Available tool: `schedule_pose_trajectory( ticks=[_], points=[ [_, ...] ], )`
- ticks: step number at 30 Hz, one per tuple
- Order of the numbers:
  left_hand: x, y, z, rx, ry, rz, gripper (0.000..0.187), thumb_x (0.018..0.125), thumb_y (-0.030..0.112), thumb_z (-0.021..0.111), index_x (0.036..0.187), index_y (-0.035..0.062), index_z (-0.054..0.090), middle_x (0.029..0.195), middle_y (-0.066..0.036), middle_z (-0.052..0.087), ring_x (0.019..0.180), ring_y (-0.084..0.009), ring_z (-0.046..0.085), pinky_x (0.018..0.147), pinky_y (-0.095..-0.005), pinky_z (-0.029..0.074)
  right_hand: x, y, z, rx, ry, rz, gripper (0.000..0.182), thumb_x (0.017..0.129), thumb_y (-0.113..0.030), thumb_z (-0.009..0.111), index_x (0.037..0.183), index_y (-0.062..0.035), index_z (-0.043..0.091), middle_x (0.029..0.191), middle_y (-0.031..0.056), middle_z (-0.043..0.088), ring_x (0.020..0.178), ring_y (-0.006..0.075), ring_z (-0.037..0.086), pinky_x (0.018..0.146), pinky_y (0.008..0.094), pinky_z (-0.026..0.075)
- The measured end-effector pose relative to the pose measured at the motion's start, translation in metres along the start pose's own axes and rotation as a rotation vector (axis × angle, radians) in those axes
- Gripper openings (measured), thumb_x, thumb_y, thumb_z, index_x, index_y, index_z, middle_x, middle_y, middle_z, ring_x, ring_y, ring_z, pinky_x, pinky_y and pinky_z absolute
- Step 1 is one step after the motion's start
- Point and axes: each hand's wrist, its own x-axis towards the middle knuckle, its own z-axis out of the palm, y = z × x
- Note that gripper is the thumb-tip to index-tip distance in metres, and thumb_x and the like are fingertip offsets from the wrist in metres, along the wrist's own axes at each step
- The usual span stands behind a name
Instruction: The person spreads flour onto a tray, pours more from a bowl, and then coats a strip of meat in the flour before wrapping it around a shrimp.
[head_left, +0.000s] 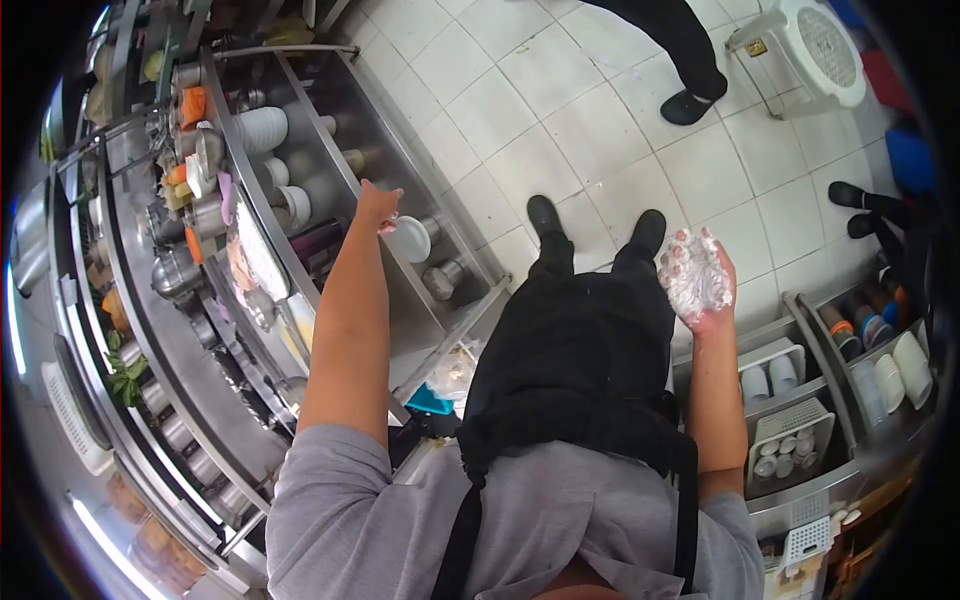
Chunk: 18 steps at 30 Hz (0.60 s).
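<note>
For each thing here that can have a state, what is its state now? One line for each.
left hand: stretched out to the steel shelf, at a white lidded container; grip not clear.
right hand: palm up, open, covered with a white crumbly mass.
white bowls: stacked on the shelf.
white cups: upside down in a tray.

No legible text or labels.

Shelf rack (300, 110) at 10 o'clock: brushed metal, glossy. Floor (560, 120): smooth white glazed tile. Apron (580, 370): matt black cloth. Stool (810, 50): white plastic.
</note>
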Motion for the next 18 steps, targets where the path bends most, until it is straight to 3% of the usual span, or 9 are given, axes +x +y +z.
schedule_pose_trajectory(
  ticks=[4, 12, 17, 18],
  points=[
    [-0.006, 0.007, -0.009, 0.011, 0.012, -0.002, 0.102, 0.091, 0.030, 0.069, 0.155, 0.0066, -0.006, 0.082, -0.019, 0.066, 0.048, -0.0234, 0.060, 0.038, -0.0351, 0.051, -0.007, -0.002, -0.003, -0.011, -0.048, -0.068, 0.038, 0.101, -0.038, 0.051, 0.109, -0.0028, 0.062, 0.087, 0.0092, 0.062, 0.075, 0.0232, 0.057, 0.067, 0.0351, 0.050],
    [-0.054, 0.020, -0.037, -0.072, 0.107, 0.144, 0.105, 0.089, 0.032, 0.071, 0.156, 0.0076, -0.007, 0.084, -0.020, 0.067, 0.048, -0.0251, 0.061, 0.037, -0.0370, 0.049, -0.023, -0.009, -0.002, -0.041, -0.079, -0.092, 0.037, 0.103, -0.039, 0.049, 0.108, -0.0049, 0.062, 0.084, 0.0058, 0.060, 0.073, 0.0208, 0.055, 0.064, 0.0358, 0.049],
    [-0.121, -0.027, -0.013, -0.048, 0.092, 0.410, 0.105, 0.087, 0.038, 0.073, 0.160, 0.0073, 0.004, 0.087, -0.023, 0.070, 0.050, -0.0240, 0.063, 0.044, -0.0365, 0.051, -0.029, -0.015, 0.030, -0.108, -0.038, -0.085, 0.036, 0.103, -0.037, 0.049, 0.106, -0.0054, 0.066, 0.084, 0.0083, 0.067, 0.072, 0.0253, 0.063, 0.065, 0.0387, 0.054],
    [-0.151, -0.039, -0.008, -0.070, 0.066, 0.362, 0.103, 0.088, 0.038, 0.073, 0.161, 0.0075, 0.008, 0.086, -0.023, 0.070, 0.050, -0.0235, 0.064, 0.046, -0.0364, 0.052, -0.027, -0.016, 0.037, -0.095, -0.058, -0.052, 0.035, 0.102, -0.038, 0.050, 0.105, -0.0065, 0.066, 0.085, 0.0081, 0.068, 0.072, 0.0252, 0.063, 0.066, 0.0386, 0.054]
  ],
)
